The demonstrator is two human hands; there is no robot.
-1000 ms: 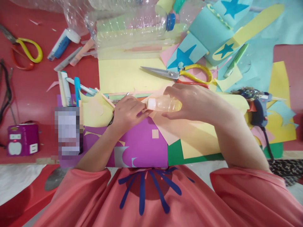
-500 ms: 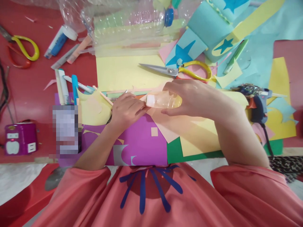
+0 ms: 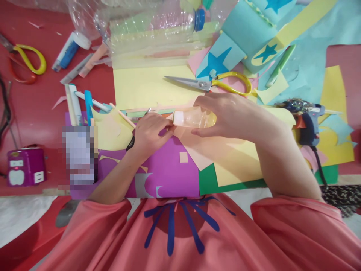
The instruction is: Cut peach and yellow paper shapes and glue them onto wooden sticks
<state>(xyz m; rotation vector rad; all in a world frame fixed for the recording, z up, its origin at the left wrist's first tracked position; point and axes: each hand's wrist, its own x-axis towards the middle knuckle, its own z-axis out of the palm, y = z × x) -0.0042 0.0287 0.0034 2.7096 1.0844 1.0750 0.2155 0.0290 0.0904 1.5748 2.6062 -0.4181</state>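
My right hand point(image 3: 228, 114) is wrapped round a small clear bottle point(image 3: 194, 118) with a white cap, held on its side with the cap pointing left. My left hand point(image 3: 150, 131) is closed just left of the cap, fingers pinched on something small that I cannot make out; a thin metal tip shows above the knuckles. Both hands hover over a purple sheet point(image 3: 166, 169) and a peach paper piece point(image 3: 197, 148).
Yellow-handled scissors point(image 3: 214, 83) lie just behind my hands on a yellow sheet point(image 3: 141, 86). A blue glue gun point(image 3: 307, 124) sits to the right. Large clear plastic bottles point(image 3: 152, 22) lie at the back. Pens point(image 3: 87, 103), a second pair of scissors point(image 3: 25, 62) and a purple box point(image 3: 24, 167) are at left.
Both hands have stayed in nearly the same place; the left hand's fingers have curled in tighter beside the bottle's cap.
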